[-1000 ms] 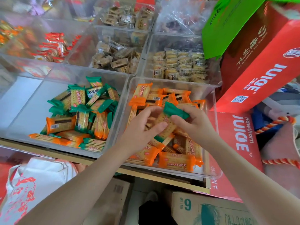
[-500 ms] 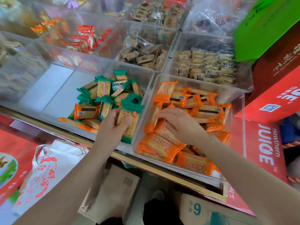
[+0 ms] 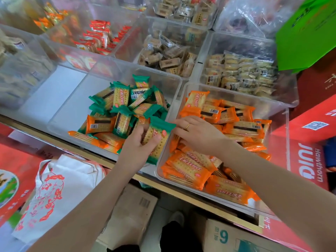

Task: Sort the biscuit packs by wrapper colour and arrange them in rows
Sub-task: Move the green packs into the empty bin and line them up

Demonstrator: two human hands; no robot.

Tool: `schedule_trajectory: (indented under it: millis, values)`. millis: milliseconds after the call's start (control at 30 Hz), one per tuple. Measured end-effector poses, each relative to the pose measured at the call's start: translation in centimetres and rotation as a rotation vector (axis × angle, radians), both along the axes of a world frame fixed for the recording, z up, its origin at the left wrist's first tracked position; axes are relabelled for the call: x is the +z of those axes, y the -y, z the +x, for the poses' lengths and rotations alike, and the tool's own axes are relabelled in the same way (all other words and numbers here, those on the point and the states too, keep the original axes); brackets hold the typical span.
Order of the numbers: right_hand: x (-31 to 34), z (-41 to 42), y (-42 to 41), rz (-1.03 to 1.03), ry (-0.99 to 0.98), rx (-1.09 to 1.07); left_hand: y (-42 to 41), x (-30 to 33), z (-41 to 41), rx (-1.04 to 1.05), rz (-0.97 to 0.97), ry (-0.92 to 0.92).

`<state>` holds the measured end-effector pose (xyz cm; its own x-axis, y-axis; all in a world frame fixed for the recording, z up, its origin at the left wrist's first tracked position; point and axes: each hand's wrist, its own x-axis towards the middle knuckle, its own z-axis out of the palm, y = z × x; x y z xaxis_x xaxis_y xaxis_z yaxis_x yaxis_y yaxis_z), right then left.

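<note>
Green-wrapped biscuit pack (image 3: 157, 138) carried from right bin across to divider; left hand (image 3: 138, 148) grips it over left clear bin (image 3: 76, 99). Right hand (image 3: 197, 133), fingers relaxed, rests on orange packs (image 3: 187, 168) in right clear bin (image 3: 278, 113).

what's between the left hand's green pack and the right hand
In the head view, only the clear walls where the two bins meet lie between the green pack in the left hand and the right hand.

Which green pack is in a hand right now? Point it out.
The green pack held by the left hand over the wall between the two bins. The other green packs lie loose in the left bin, untouched.
</note>
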<state>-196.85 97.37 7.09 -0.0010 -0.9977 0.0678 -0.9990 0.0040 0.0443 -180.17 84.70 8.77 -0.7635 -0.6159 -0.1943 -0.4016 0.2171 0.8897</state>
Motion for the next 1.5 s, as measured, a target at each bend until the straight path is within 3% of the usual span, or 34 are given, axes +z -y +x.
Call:
schedule_trajectory:
  millis: [300, 467, 667, 767, 900, 967, 1100, 1267, 1500]
  values:
    - [1.4, -2.8, -4.7, 0.199, -0.072, 0.052, 0.5, -0.7, -0.9, -0.033, -0.047, -0.004]
    - [3.3, -3.4, -6.2, 0.303, -0.012, -0.099, 1.0, -1.2, -1.3, -0.058, -0.118, 0.017]
    - [2.1, -1.6, 0.2, 0.329, 0.231, -0.358, 1.6, -1.0, -1.3, -0.034, -0.182, 0.029]
    - [0.7, -1.9, 3.0, 0.423, 0.142, -0.443, 2.9, -0.5, -1.2, -0.002, -0.302, 0.042]
    - [1.1, -2.1, 3.1, 0.469, -0.056, -0.349, 6.0, -1.3, -1.2, -0.033, -0.503, 0.164]
    - [1.0, -2.0, 2.0, 0.483, -0.006, -0.338, 7.3, -2.5, -1.5, -0.115, -0.537, 0.263]
    - [0.6, -2.6, 0.0, 0.455, 0.304, -0.523, 7.3, -3.2, -2.4, -0.24, -0.606, 0.428]
    - [-0.3, -2.5, 0.7, 0.503, 0.34, -0.665, 4.3, -1.3, -3.6, -0.216, -0.689, 0.076]
    - [0.6, -2.5, 0.8, 0.486, 0.39, -0.692, 2.0, -1.3, -4.8, -0.459, -0.624, 0.002]
